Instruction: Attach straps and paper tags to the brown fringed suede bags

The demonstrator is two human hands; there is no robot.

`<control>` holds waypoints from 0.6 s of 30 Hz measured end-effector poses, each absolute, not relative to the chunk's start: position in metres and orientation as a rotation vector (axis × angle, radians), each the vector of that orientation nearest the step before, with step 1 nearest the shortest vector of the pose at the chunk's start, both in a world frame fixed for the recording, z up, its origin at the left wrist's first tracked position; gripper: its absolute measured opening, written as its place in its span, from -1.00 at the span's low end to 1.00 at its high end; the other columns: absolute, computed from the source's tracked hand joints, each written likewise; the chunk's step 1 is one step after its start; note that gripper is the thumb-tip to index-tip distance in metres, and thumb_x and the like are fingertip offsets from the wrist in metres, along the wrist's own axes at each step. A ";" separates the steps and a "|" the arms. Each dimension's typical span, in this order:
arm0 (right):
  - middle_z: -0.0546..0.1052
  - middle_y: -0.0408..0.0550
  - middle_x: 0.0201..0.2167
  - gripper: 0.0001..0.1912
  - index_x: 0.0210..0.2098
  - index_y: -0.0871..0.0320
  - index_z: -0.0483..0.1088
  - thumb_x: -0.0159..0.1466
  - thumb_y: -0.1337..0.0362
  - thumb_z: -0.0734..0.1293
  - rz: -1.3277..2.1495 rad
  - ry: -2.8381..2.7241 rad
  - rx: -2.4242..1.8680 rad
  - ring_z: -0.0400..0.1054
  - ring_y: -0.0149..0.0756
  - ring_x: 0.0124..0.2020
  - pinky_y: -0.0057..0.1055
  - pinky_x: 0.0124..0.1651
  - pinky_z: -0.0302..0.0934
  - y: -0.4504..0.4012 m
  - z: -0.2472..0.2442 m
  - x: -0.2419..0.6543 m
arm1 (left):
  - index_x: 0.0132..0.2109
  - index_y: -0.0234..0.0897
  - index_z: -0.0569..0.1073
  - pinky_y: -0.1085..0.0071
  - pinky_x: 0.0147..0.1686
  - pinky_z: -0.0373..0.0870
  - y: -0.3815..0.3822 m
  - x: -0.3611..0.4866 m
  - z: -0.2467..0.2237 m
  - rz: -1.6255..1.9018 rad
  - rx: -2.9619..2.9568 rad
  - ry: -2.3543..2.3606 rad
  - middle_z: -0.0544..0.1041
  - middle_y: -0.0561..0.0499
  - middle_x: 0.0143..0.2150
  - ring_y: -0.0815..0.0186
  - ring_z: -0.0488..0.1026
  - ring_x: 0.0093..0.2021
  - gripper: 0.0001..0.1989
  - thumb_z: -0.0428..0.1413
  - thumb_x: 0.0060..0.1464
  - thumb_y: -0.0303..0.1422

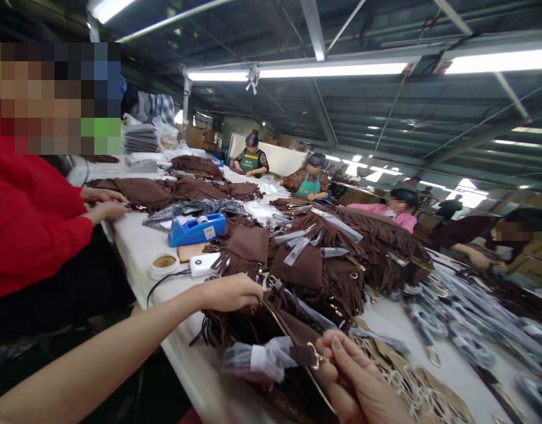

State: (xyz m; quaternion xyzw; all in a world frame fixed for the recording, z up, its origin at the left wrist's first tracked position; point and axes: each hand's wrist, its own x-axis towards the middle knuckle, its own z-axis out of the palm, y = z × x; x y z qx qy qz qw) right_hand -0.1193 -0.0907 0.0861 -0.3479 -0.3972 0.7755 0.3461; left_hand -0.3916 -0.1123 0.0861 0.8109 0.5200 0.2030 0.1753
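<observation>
A brown fringed bag [291, 323] with a long gold zipper hangs between my two hands at the near table edge. My left hand [235, 292] is closed on the bag's top edge, at the far end of the zipper. Close to me, my right hand [362, 377] pinches at a gold snap hook [316, 355] at the bag's near end. That hook is on a brown strap end, and beside it hangs a strap bundle wrapped in clear plastic [271, 359] with a white band. The bag's lower part is dark and partly hidden.
More brown fringed bags [297, 268] are heaped just beyond my hands. A blue tape dispenser [197, 229], a white device [204, 264] with a cable and a tape roll [164, 263] lie left. Plastic-wrapped straps [456, 330] and tan tags [412, 377] cover the right. Co-workers surround the table.
</observation>
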 end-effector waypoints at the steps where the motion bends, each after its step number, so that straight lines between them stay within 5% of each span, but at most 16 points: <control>1: 0.44 -0.18 -0.48 -0.58 -0.38 0.18 0.47 -0.09 0.11 0.63 2.044 -0.996 -0.903 0.29 -0.55 -0.54 -0.73 -0.62 0.09 -0.089 0.079 -0.116 | -0.32 -0.27 0.47 0.60 -0.35 0.26 -0.113 -0.392 0.086 0.578 2.294 1.471 0.50 0.13 -0.42 0.40 0.42 -0.38 -0.83 0.05 0.13 -0.60; 6: 0.44 -0.24 -0.53 -0.58 -0.31 0.16 0.47 -0.03 0.07 0.60 1.978 -0.923 -0.877 -0.02 -0.72 -0.74 -0.76 -0.73 -0.12 -0.070 0.061 -0.096 | -0.21 -0.25 0.40 0.52 -0.15 0.31 -0.121 -0.387 0.089 0.609 2.355 1.408 0.51 0.01 -0.05 0.34 0.44 -0.14 -0.71 -0.02 0.03 -0.71; 9: 0.43 -0.24 -0.54 -0.56 -0.31 0.16 0.47 -0.05 0.07 0.61 1.872 -0.892 -0.884 -0.02 -0.70 -0.72 -0.77 -0.72 -0.10 -0.062 0.063 -0.091 | -0.37 -0.27 0.37 0.52 -0.11 0.33 -0.128 -0.383 0.088 0.518 2.485 1.290 0.41 0.02 0.18 0.34 0.47 -0.06 -0.72 -0.03 -0.02 -0.74; 12: 0.40 -0.25 -0.54 -0.56 -0.32 0.16 0.47 -0.07 0.06 0.61 1.766 -0.888 -0.877 -0.07 -0.71 -0.72 -0.79 -0.74 -0.15 -0.061 0.071 -0.091 | -0.47 -0.28 0.39 0.48 -0.21 0.39 -0.132 -0.375 0.082 0.245 2.680 1.308 0.44 0.02 0.17 0.26 0.51 -0.09 -0.79 0.07 0.01 -0.65; 18: 0.34 -0.28 -0.58 -0.52 -0.40 0.17 0.46 -0.21 0.11 0.65 1.703 -0.824 -0.943 -0.08 -0.70 -0.74 -0.78 -0.79 -0.15 -0.063 0.096 -0.081 | -0.24 -0.30 0.49 0.36 -0.48 0.40 -0.131 -0.362 0.057 0.033 2.825 1.645 0.49 -0.13 -0.02 0.23 0.52 -0.38 -0.87 0.05 0.14 -0.53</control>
